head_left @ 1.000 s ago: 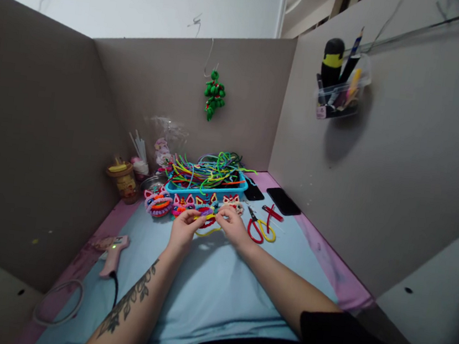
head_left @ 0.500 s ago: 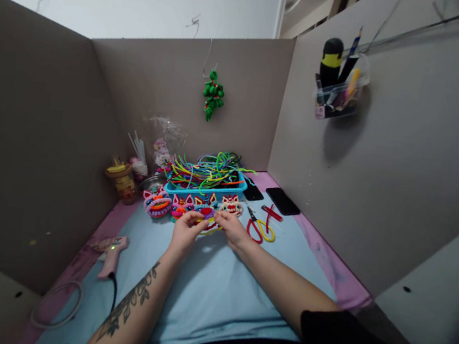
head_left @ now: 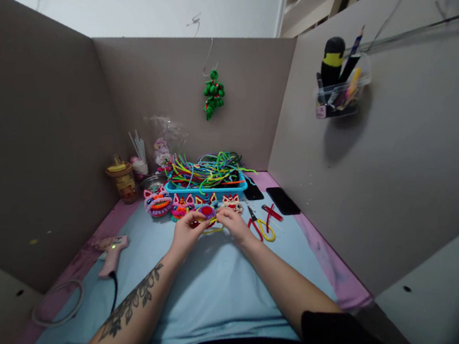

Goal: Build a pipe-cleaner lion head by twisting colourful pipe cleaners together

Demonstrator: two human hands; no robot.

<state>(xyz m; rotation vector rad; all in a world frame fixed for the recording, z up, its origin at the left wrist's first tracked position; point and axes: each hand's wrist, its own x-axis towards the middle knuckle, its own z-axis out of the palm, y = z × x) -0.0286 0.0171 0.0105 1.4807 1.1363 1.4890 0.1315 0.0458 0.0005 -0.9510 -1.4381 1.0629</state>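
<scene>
Between my two hands is a small piece made of bent pipe cleaners (head_left: 207,211), with purple, red and yellow showing. My left hand (head_left: 190,227) pinches its left side between thumb and fingers. On the right, my right hand (head_left: 231,222) has its fingertips together at the piece's right edge, by a yellow strand (head_left: 214,229). Just behind the hands stands a row of colourful pipe-cleaner animal heads, among them a pink one (head_left: 157,203) with an orange mouth and a white-and-red one (head_left: 232,202). My fingers partly cover the held piece.
A blue basket (head_left: 206,192) heaped with pipe cleaners (head_left: 213,171) stands behind the heads. Scissors (head_left: 262,229), red strips (head_left: 271,213) and a black phone (head_left: 283,201) lie to the right. A pink glue gun (head_left: 112,257) and a drink cup (head_left: 123,181) are at left. Partitions (head_left: 243,95) enclose the table.
My right hand has shifted slightly to the right, and more of the purple-and-red part shows between the hands. My left hand stays nearly in place.
</scene>
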